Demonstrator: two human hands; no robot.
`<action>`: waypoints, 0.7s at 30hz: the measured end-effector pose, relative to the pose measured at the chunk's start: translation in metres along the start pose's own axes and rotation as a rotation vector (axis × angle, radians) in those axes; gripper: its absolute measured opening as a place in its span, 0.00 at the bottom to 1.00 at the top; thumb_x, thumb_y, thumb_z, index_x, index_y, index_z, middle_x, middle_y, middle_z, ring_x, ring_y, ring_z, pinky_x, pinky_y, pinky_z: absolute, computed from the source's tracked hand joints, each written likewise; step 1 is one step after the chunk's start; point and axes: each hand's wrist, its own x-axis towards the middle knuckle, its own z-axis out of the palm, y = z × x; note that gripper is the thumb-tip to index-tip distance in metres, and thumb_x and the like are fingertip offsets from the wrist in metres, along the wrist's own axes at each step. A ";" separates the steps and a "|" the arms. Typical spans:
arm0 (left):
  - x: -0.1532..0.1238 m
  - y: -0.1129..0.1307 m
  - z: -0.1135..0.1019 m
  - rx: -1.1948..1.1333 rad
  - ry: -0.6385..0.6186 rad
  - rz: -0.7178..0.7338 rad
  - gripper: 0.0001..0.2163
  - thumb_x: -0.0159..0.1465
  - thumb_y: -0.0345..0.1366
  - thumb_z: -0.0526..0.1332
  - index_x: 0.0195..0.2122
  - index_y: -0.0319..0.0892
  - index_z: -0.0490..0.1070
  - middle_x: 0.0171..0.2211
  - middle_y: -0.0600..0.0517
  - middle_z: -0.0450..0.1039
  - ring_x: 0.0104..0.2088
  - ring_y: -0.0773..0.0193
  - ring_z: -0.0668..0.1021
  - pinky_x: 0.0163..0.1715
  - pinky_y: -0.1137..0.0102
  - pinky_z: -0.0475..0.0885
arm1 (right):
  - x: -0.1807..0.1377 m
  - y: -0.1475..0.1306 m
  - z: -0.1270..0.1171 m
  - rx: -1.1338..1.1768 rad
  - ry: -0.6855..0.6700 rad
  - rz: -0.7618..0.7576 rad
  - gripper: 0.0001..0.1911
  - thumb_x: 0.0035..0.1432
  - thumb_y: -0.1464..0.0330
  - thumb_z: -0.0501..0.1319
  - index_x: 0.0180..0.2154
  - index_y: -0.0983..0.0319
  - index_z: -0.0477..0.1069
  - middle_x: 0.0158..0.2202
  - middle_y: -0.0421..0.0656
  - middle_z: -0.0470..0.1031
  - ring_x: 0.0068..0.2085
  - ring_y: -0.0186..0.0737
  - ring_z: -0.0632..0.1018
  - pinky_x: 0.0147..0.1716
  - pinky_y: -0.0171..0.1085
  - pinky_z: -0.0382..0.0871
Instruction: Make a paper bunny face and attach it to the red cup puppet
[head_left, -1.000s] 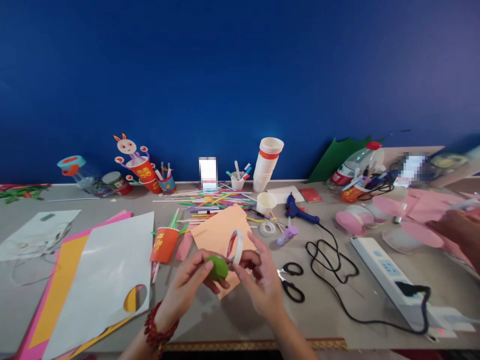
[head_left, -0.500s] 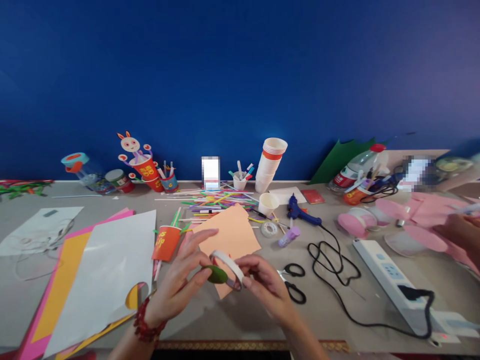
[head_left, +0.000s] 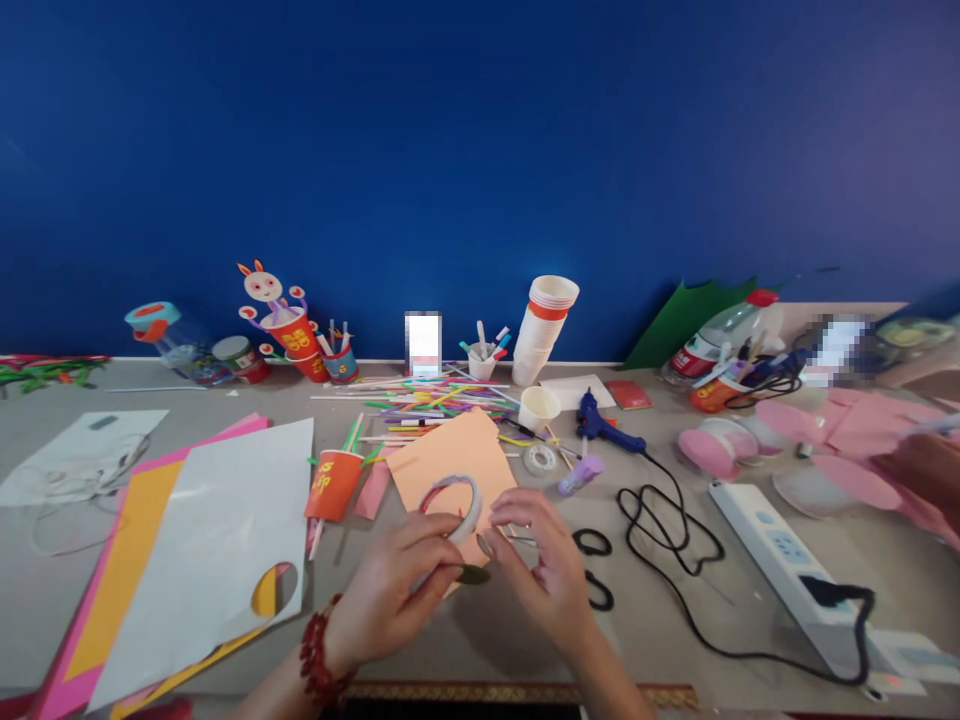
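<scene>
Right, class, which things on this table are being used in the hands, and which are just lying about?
In use, between left hand and right hand: tape roll, green piece.
Lying about: glue stick, glue gun, cup stack, power strip, red cup.

A deep blue wall (head_left: pixel 480 150) is seen across the whole back, unbroken and evenly lit, slightly paler towards the right. It is met by a grey bench (head_left: pixel 660 640) along a thin white line. The bench's near edge is trimmed with a patterned gold band (head_left: pixel 525 692).
</scene>
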 end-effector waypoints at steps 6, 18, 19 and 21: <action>0.002 -0.001 0.011 0.231 0.122 0.174 0.08 0.65 0.25 0.56 0.41 0.41 0.72 0.48 0.44 0.76 0.45 0.58 0.77 0.49 0.61 0.71 | -0.002 -0.008 0.003 -0.029 0.003 0.066 0.08 0.63 0.74 0.60 0.43 0.58 0.73 0.42 0.45 0.75 0.46 0.41 0.77 0.47 0.38 0.71; 0.007 0.006 0.013 0.362 0.142 0.237 0.07 0.66 0.25 0.55 0.39 0.39 0.72 0.50 0.43 0.77 0.37 0.59 0.76 0.39 0.62 0.74 | -0.002 -0.018 0.015 -0.001 0.087 0.086 0.05 0.60 0.75 0.61 0.35 0.60 0.73 0.36 0.42 0.75 0.40 0.39 0.78 0.41 0.35 0.71; 0.007 0.006 0.013 0.352 0.136 0.231 0.07 0.66 0.24 0.55 0.39 0.39 0.72 0.50 0.42 0.77 0.37 0.59 0.76 0.39 0.62 0.74 | -0.001 -0.018 0.014 0.011 0.067 0.087 0.05 0.60 0.75 0.61 0.34 0.60 0.73 0.35 0.42 0.75 0.39 0.38 0.78 0.40 0.35 0.71; 0.006 0.007 0.013 0.332 0.122 0.225 0.07 0.65 0.24 0.55 0.38 0.39 0.72 0.51 0.42 0.76 0.37 0.59 0.76 0.39 0.62 0.74 | -0.002 -0.018 0.012 0.019 0.058 0.083 0.05 0.60 0.74 0.62 0.33 0.59 0.72 0.35 0.42 0.75 0.39 0.38 0.78 0.40 0.35 0.72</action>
